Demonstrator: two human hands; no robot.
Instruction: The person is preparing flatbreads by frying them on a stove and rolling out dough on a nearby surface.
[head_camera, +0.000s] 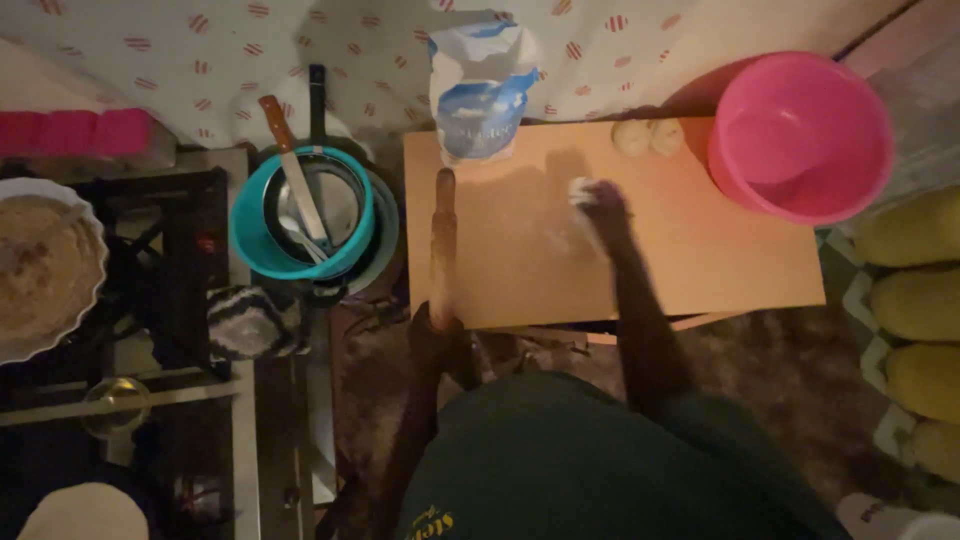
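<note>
Our left hand (437, 335) clamps the upright-lying rolling pin's (443, 245) near end; our right fingers (598, 200) pinch a dough piece (580, 188) just right of it.

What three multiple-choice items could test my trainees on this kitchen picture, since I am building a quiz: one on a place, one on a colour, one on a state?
1. Where do the dough balls lie?
A. in the teal bowl
B. on the board's far edge, beside the pink basin
C. on the floor

2. What colour is the basin?
A. pink
B. black
C. white

3. What does the left hand hold?
A. nothing
B. a knife
C. the near end of the rolling pin

Key: 1 B, they sit on the wooden board next to the basin; 2 A, it is plainly pink; 3 C, the hand's grip closes on the pin, while the right hand presses floury dough.
</note>
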